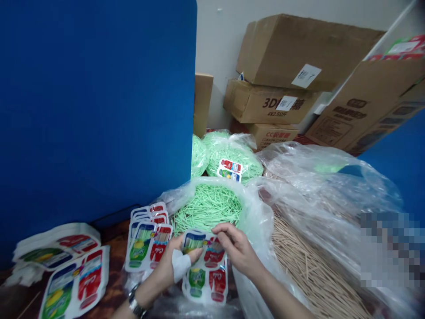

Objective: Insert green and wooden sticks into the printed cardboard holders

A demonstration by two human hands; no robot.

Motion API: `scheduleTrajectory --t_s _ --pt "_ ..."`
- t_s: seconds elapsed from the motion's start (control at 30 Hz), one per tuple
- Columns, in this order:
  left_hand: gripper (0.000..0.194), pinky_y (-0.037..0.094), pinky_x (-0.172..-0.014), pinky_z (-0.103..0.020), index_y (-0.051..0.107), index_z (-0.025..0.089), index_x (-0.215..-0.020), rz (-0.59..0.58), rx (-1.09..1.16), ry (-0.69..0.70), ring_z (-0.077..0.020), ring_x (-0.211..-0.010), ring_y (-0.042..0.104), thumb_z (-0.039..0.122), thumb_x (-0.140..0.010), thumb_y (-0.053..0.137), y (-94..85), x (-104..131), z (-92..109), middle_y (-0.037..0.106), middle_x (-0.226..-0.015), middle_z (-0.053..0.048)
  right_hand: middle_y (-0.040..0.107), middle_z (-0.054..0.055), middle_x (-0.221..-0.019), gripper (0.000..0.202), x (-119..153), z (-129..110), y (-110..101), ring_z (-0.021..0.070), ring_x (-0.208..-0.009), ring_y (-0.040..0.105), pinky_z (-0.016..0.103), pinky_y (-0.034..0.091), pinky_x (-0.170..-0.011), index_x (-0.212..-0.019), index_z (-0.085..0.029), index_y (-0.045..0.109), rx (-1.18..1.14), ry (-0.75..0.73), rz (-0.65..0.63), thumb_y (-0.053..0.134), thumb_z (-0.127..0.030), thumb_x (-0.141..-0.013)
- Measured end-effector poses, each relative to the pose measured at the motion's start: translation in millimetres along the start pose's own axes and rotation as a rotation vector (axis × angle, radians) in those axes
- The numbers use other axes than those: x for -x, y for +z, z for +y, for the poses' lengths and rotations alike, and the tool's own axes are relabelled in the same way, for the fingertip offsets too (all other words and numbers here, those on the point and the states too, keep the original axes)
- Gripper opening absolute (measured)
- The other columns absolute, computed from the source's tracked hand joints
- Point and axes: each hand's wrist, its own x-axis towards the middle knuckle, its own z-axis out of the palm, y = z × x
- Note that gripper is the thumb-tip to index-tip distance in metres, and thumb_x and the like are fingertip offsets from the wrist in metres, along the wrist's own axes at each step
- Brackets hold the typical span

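Up front, a bottle-print packet (211,258) sits between two hands, over a matching packet (205,283): the left hand (170,259) grips its left side, thumb on top, while the right hand (239,250) pinches its upper right corner. Just beyond, green sticks (210,204) fill an open plastic bag (255,219).

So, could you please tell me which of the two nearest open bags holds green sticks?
The plastic bag just beyond the left hand: its sticks are pale green, while the neighbouring bag to its right holds brown ones.
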Motion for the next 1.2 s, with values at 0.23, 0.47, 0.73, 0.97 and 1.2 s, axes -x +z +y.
scheduleTrajectory --t_s 0.23,0.47,0.73,0.97,1.2 --pt "0.029 0.054 -0.071 -0.035 0.07 0.011 -0.093 0.078 -0.245 -0.128 -0.0252 -0.077 0.066 0.037 -0.082 0.06 -71.4 49.9 -50.0 0.072 -0.085 -0.009 0.064 0.013 -0.107 0.036 13.8 41.1 0.2 0.0286 -0.102 0.06 0.042 0.047 -0.088 -0.117 -0.02 0.058 0.755 0.077 -0.305 0.058 -0.04 -0.087" --pt "0.043 0.041 -0.097 -0.055 0.066 0.015 -0.117 0.467 -1.116 0.207 -0.0414 -0.125 0.043 0.04 -0.082 0.063 -108.6 44.3 -105.0 0.049 -0.137 -0.021 0.063 0.014 -0.107 0.047 15.8 69.6 13.7 0.0329 -0.102 0.059 0.041 0.048 -0.082 -0.106 -0.017 0.061 1.22 0.135 -0.429 0.078 -0.04 -0.069" --pt "0.059 0.025 -0.107 -0.061 0.059 0.013 -0.124 0.35 -1.363 0.249 -0.0433 -0.137 0.026 0.05 -0.078 0.063 -137.1 23.7 -113.4 0.045 -0.142 -0.023 0.068 0.012 -0.106 0.037 8.3 68.5 10.3 0.0268 -0.097 0.065 0.031 0.046 -0.078 -0.114 -0.019 0.054 1.108 0.206 -0.436 0.065 -0.023 -0.079" --pt "0.069 0.019 -0.107 -0.066 0.047 0.008 -0.133 0.644 -1.25 0.083 -0.0464 -0.14 0.017 0.053 -0.081 0.057 -117.9 41.4 -103.9 0.03 -0.149 -0.027 0.073 0.01 -0.089 0.035 5.8 69.2 8.2 0.025 -0.083 0.07 0.028 0.045 -0.067 -0.126 -0.018 0.047 1.065 0.29 -0.402 0.05 -0.024 -0.092" --pt "0.039 0.046 -0.1 -0.044 0.058 0.02 -0.122 0.355 -0.657 0.302 -0.0286 -0.115 0.059 0.032 -0.085 0.061 -37.5 34.1 -65.9 0.062 -0.124 -0.014 0.066 0.012 -0.103 0.018 5.8 43.8 -5.3 0.0219 -0.096 0.062 0.028 0.044 -0.077 -0.099 -0.018 0.058 0.92 0.175 -0.227 0.042 -0.023 -0.093"
